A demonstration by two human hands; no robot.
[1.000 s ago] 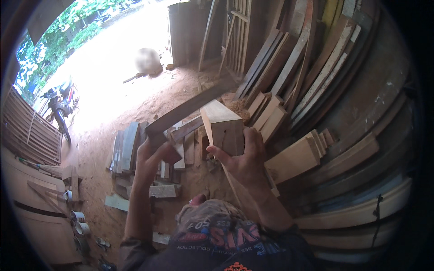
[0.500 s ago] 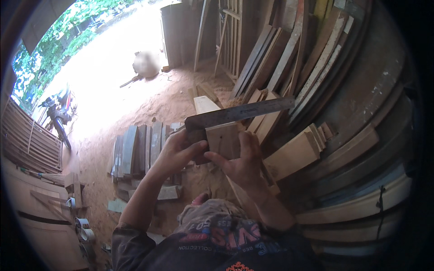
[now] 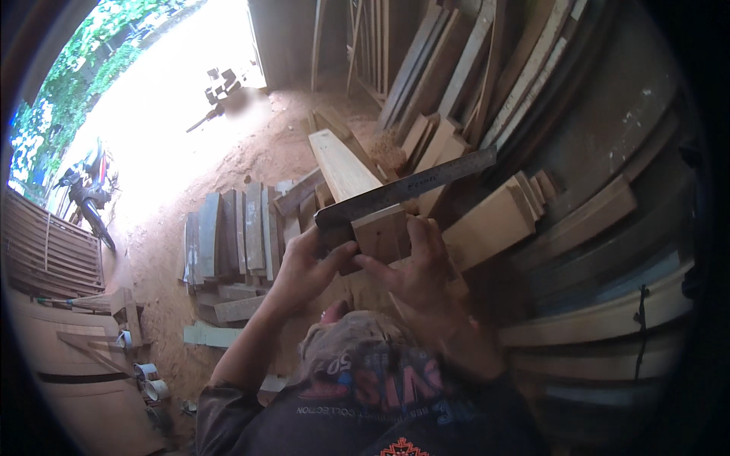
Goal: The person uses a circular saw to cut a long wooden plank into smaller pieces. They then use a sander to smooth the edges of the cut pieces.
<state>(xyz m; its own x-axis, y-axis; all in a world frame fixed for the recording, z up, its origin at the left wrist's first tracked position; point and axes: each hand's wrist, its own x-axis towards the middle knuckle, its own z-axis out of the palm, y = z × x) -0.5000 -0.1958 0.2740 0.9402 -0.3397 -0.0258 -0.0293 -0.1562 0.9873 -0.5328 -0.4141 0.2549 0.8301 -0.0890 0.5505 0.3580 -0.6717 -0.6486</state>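
Note:
A try square with a long dark metal blade (image 3: 433, 180) lies over the end of a short wooden block (image 3: 382, 233). The blade slants up to the right, well past the block. My left hand (image 3: 308, 262) is closed on the square's darker stock, thumb pressed on its face near the block's left side. On the block's right side, my right hand (image 3: 414, 262) grips with its fingers behind and its thumb across the front. Both thumbs nearly meet at the block's lower left. The block's far side is hidden.
A pale plank (image 3: 338, 163) lies just beyond the square. Stacked board offcuts (image 3: 232, 232) sit at left, thick light boards (image 3: 494, 228) at right. Long planks (image 3: 471, 68) lean at the back right. A motorbike (image 3: 87, 197) and slatted frames (image 3: 49, 243) stand far left; white cups (image 3: 152, 380) sit below.
The block and square sit slightly lower and further right in view, with the blade tilted more steeply. The view has shifted, showing more of the pale plank. Both hands keep their hold.

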